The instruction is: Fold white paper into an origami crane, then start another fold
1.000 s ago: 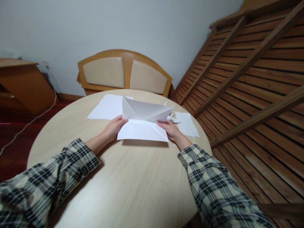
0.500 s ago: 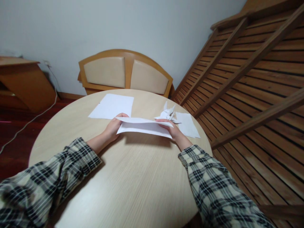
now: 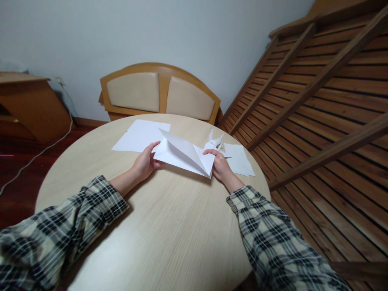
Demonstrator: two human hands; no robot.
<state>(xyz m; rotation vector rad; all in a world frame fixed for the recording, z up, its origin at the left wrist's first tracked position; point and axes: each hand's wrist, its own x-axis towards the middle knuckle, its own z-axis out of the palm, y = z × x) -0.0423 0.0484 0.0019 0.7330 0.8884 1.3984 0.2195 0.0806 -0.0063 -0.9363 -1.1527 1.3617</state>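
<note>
Between my two hands is a sheet of white paper point(image 3: 182, 155), folded, with one flap standing up along a diagonal crease. My left hand point(image 3: 146, 162) grips its left end, thumb on top and fingers underneath. At the right end my right hand point(image 3: 220, 165) pinches the paper, thumb over the top; most of its fingers are hidden behind the sheet. The paper is held just above the round wooden table point(image 3: 163, 226). Just beyond my right hand sits a folded white paper figure point(image 3: 214, 142) with pointed tips.
A flat white sheet point(image 3: 133, 135) lies at the table's far left. More white sheets point(image 3: 241, 159) lie at the right edge. Behind the table stands a padded headboard point(image 3: 133, 92); a slatted wooden frame point(image 3: 321, 105) leans at the right, and a cabinet point(image 3: 33, 105) stands left.
The paper has turned and tilted, so its upper face and a raised diagonal flap now show. Both hands keep hold of its ends, the left slightly lower.
</note>
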